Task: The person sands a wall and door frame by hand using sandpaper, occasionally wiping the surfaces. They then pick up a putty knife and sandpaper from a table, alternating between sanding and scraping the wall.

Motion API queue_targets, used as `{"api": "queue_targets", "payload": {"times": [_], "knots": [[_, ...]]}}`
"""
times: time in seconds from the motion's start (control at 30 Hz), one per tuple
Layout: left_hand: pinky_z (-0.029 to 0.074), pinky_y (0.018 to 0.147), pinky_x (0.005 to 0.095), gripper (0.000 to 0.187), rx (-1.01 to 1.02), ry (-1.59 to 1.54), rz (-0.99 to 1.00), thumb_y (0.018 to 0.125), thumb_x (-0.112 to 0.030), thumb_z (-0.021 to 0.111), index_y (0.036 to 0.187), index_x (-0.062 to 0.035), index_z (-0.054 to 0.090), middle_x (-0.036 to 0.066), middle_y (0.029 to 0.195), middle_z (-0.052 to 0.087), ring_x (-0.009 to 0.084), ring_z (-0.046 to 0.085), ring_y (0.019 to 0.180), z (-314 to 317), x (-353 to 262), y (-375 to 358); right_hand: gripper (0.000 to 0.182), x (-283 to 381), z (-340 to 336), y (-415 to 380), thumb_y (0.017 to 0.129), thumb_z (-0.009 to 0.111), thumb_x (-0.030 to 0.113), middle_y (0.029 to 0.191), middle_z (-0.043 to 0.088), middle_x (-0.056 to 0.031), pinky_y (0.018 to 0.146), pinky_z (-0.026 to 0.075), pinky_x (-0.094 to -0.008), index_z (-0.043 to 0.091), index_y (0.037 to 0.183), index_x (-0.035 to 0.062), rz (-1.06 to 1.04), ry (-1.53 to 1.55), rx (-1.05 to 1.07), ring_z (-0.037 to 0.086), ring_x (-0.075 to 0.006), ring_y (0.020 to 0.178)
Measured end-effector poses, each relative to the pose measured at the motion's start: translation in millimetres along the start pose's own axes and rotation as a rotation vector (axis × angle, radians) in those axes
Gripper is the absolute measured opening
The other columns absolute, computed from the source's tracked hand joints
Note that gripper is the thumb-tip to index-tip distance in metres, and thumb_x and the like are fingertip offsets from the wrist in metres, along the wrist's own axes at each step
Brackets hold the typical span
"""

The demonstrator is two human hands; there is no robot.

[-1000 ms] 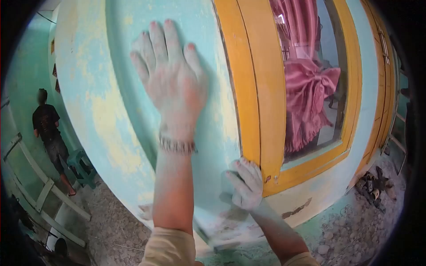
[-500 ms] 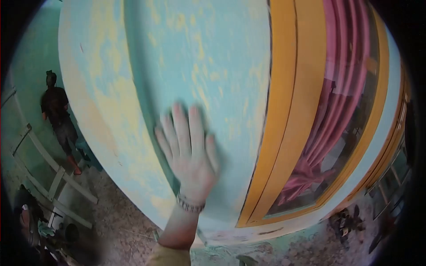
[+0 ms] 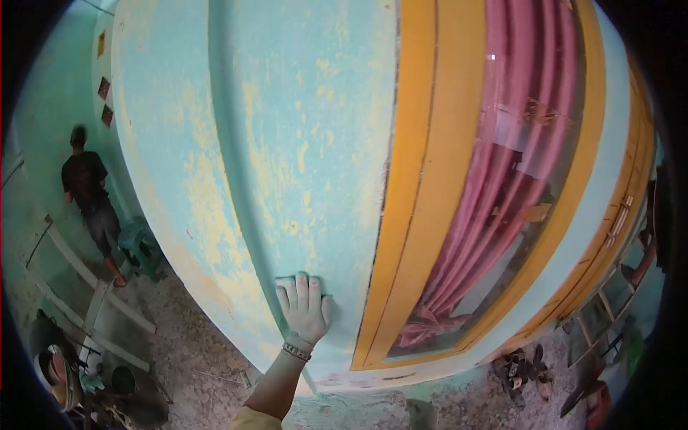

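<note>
My left hand [image 3: 305, 309] lies flat against the light blue wall [image 3: 315, 215], low down and just left of the orange window frame [image 3: 408, 193]. Its fingers point up and its thumb is on the right. A thin dark edge shows behind the fingertips; whether it is a flat piece under the hand or a shadow, I cannot tell. A bracelet [image 3: 296, 351] circles the wrist. Worn yellowish patches mark the paint around a vertical groove [image 3: 233, 158]. My right hand is out of view.
At the left, a person [image 3: 89, 186] stands facing away, beside a green plastic stool [image 3: 142, 244]. Wooden rails [image 3: 93, 301] lean nearby. Pink curtains [image 3: 494, 179] hang behind the window glass. Shoes [image 3: 527, 373] lie on the ground at the lower right.
My left hand has slid down the wall, and its fingers are closer together. The camera view has shifted, showing more of the stool and shoes.
</note>
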State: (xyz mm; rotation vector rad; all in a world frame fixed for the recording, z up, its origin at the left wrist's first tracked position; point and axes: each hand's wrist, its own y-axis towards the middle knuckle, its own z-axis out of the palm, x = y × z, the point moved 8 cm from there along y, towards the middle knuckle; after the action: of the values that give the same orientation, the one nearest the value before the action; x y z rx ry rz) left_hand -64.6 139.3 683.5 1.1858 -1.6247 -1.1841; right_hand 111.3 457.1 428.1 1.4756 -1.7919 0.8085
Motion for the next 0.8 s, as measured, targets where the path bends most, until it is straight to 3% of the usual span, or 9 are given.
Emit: {"api": "queue_targets", "payload": {"times": [0.07,0.13,0.2,0.23,0.33,0.43,0.63,0.7,0.8], "knots": [[0.014,0.114,0.0638,0.055,0.004,0.018,0.019,0.099,-0.026,0.041,0.143,0.0068,0.038,0.03,0.15,0.032,0.0466,0.022,0.143,-14,5,48,0.021,41,-23,8,0.087,0.058,0.008,0.095,0.071,-0.0194,0.078,0.054,-0.0334,0.071,0.1,-0.0021,-0.011,0.097,-0.065,0.071,-0.0263,0.09],[0.014,0.115,0.0612,0.053,-0.017,0.007,0.024,0.099,-0.024,0.041,0.143,0.005,0.039,0.029,0.151,0.032,0.0458,0.023,0.143,-46,8,145,0.021,76,-36,9,0.086,0.059,0.008,0.087,0.071,-0.0183,0.076,0.055,-0.0353,0.07,0.101,-0.0018,-0.023,0.078,-0.098,0.072,-0.0261,0.085],[0.014,0.118,0.0546,0.053,-0.157,0.061,0.029,0.1,-0.024,0.04,0.147,0.0001,0.037,0.023,0.153,0.033,0.0419,0.025,0.144,-80,12,249,0.022,98,-40,7,0.087,0.06,0.01,0.084,0.072,-0.0172,0.073,0.055,-0.0347,0.07,0.103,-0.0014,-0.071,0.072,-0.082,0.071,-0.0244,0.081],[0.023,0.116,0.0524,0.05,-0.296,0.063,0.107,0.099,-0.027,0.046,0.143,-0.004,0.045,0.019,0.149,0.042,0.0386,0.035,0.14,-99,14,301,0.024,104,-40,6,0.088,0.061,0.013,0.085,0.072,-0.0167,0.072,0.054,-0.033,0.07,0.105,-0.0011,-0.107,0.079,-0.071,0.071,-0.0228,0.079],[0.018,0.118,0.0503,0.054,-0.506,0.06,0.146,0.101,-0.033,0.043,0.148,-0.0094,0.039,0.014,0.153,0.038,0.036,0.03,0.143,-128,31,403,0.023,102,-40,-2,0.089,0.061,0.013,0.088,0.072,-0.0172,0.075,0.055,-0.0329,0.071,0.107,0.0017,-0.119,0.034,-0.037,0.072,-0.0235,0.082],[0.02,0.117,0.0514,0.055,-0.471,0.063,0.079,0.097,-0.035,0.046,0.145,-0.0073,0.043,0.016,0.152,0.039,0.0358,0.031,0.142,-119,27,362,0.024,98,-45,0,0.09,0.06,0.011,0.091,0.073,-0.0162,0.078,0.056,-0.0319,0.07,0.109,0.0031,-0.023,0.053,0.036,0.072,-0.0236,0.084],[0.012,0.116,0.0582,0.061,-0.109,0.043,0.004,0.098,-0.03,0.045,0.148,0.0034,0.033,0.026,0.154,0.029,0.0443,0.022,0.144,-56,12,155,0.024,107,-30,11,0.091,0.06,0.009,0.089,0.073,-0.0139,0.071,0.054,-0.0284,0.069,0.111,0.0008,-0.097,0.152,0.096,0.07,-0.0168,0.079],[0.011,0.116,0.0594,0.062,-0.076,0.059,0.006,0.097,-0.03,0.045,0.147,0.0038,0.033,0.027,0.154,0.028,0.0453,0.022,0.144,-47,11,141,0.025,114,-27,21,0.091,0.059,0.008,0.091,0.073,-0.0135,0.073,0.055,-0.0284,0.069,0.112,-0.0001,-0.135,0.173,0.073,0.072,-0.0168,0.083],[0.012,0.116,0.058,0.059,-0.115,0.005,-0.038,0.098,-0.03,0.045,0.147,0.0013,0.035,0.024,0.154,0.029,0.0429,0.023,0.144,-70,8,214,0.025,126,-19,28,0.09,0.058,0.01,0.093,0.073,-0.0158,0.079,0.056,-0.0315,0.068,0.112,0.0025,-0.093,0.242,0.094,0.073,-0.022,0.087]]}}
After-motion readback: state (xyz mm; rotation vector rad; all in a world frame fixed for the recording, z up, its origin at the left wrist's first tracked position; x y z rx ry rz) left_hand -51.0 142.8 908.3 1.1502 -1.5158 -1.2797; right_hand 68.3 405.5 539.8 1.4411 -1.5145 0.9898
